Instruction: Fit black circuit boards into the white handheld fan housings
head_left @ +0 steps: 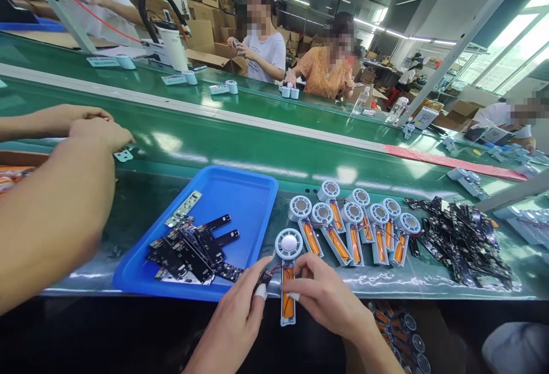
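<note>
Fan assembly [288,274] between left hand [238,317] and right hand [326,297]: white moulded plastic, smooth, with glossy orange insert. Tray [257,191]: blue plastic, smooth, slight sheen. Circuit boards [193,248]: black, matt, metal contacts. Conveyor belt [193,145]: green, glossy, reflective. Cartons [206,2]: brown cardboard, matt

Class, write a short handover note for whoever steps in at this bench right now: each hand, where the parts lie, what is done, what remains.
Left hand: pinching a small black board wired to the fan unit.
Right hand: steadying that unit at the bench edge, fingertips on its orange strip.
Blue tray: more black boards piled at its near left.
Row of units: laid side by side to the right of the tray.
Loose pile of boards: far right.
Done: cannot tell how many units are finished.
Left: board in hand not yet seated.
A co-worker's arm reaches in from the left.
</note>
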Tool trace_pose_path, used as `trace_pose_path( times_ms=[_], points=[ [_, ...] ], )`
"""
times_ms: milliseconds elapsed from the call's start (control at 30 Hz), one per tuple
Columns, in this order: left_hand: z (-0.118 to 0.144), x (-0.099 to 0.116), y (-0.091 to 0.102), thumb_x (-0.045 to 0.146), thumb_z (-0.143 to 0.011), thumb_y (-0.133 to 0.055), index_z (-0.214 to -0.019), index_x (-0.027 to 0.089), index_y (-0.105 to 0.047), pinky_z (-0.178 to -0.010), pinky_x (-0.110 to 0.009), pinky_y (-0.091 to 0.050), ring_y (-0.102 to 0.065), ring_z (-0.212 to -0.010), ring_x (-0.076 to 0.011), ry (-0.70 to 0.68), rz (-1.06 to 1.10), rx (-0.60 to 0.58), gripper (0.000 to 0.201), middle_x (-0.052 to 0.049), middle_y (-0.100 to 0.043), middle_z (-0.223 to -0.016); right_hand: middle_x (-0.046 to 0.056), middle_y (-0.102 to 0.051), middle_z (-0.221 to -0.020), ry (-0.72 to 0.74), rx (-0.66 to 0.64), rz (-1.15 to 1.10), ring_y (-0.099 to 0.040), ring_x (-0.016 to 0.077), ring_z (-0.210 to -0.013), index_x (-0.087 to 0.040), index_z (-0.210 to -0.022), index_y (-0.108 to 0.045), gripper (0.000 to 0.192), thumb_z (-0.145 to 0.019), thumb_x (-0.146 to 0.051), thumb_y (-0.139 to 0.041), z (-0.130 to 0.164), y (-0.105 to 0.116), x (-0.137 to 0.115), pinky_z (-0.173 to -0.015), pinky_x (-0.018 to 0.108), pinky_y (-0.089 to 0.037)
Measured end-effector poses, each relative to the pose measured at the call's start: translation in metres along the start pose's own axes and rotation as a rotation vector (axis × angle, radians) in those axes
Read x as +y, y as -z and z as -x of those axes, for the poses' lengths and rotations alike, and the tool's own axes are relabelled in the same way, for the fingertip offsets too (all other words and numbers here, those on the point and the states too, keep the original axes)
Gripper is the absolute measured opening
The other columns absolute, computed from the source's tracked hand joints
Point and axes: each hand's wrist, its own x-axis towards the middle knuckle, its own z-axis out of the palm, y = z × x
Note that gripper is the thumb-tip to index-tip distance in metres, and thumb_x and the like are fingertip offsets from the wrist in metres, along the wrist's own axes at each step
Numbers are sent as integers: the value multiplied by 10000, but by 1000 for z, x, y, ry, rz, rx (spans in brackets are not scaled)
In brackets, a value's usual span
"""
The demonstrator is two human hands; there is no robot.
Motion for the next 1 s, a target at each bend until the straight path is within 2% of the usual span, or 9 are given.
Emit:
trace_pose_path(
  times_ms=[100,167,300,400,533,633,700,800,1000],
  points=[
    [-3,4,-2,192,-891,-380,-1275,231,-665,-830,-345,-626,-744,-1000,-236,-34,-70,-6,479,-92,-751,-1156,79,-646,-1109,21,118,-111,-644,174,-943,-251,-1037,-749,266,-961,-107,-538,-8,-8,1,-827,302,-560],
    [-2,7,-4,168,-894,-350,-1235,247,-694,-757,-309,-629,-757,-901,-217,-82,-135,-33,491,-86,-750,-1046,72,-697,-1074,-17,218,-274,-675,173,-946,-236,-1012,-753,242,-972,-132,-538,-15,-12,1,-853,307,-563],
    [3,12,-6,110,-890,-285,-1195,270,-731,-491,-258,-557,-708,-587,-182,-161,-326,-39,564,-78,-683,-873,32,-739,-853,-226,322,-494,-683,160,-775,-210,-948,-763,157,-913,-172,-615,-26,-15,-6,-724,269,-561],
    [5,13,-5,125,-912,-287,-1226,266,-710,-529,-257,-573,-736,-648,-184,-159,-302,1,546,-85,-710,-940,30,-733,-837,-301,342,-516,-665,155,-752,-194,-907,-758,148,-883,-170,-614,-31,-17,-13,-688,253,-541],
    [3,9,-6,244,-914,-394,-1262,191,-657,-770,-322,-635,-758,-981,-241,-36,-76,105,440,-120,-753,-1142,42,-707,-860,-181,377,-346,-655,152,-763,-197,-931,-737,199,-903,-125,-553,-32,-24,-13,-681,250,-531],
    [0,9,-7,310,-889,-440,-1161,189,-693,-755,-360,-648,-766,-946,-258,95,45,137,390,-115,-775,-1122,80,-692,-941,-35,391,-57,-660,177,-833,-185,-1035,-701,259,-928,-85,-487,-29,-29,-9,-720,278,-542],
    [-1,12,-7,329,-867,-464,-1081,213,-719,-776,-380,-647,-769,-917,-259,123,89,146,352,-92,-792,-1067,93,-676,-939,30,395,144,-643,195,-828,-164,-1047,-676,270,-923,-64,-458,-28,-30,-8,-714,300,-534],
    [-1,17,-6,313,-832,-488,-1008,236,-737,-795,-377,-640,-769,-895,-252,117,111,170,315,-66,-802,-1004,71,-649,-876,60,331,331,-598,199,-759,-162,-969,-658,229,-897,-53,-469,-29,-23,-12,-664,308,-493],
    [0,17,-8,283,-829,-522,-966,229,-769,-798,-320,-631,-764,-873,-220,-20,124,274,288,-71,-788,-988,39,-617,-837,16,201,465,-558,200,-735,-185,-854,-622,132,-863,-70,-557,-36,-16,-24,-635,321,-425]
  ],
)
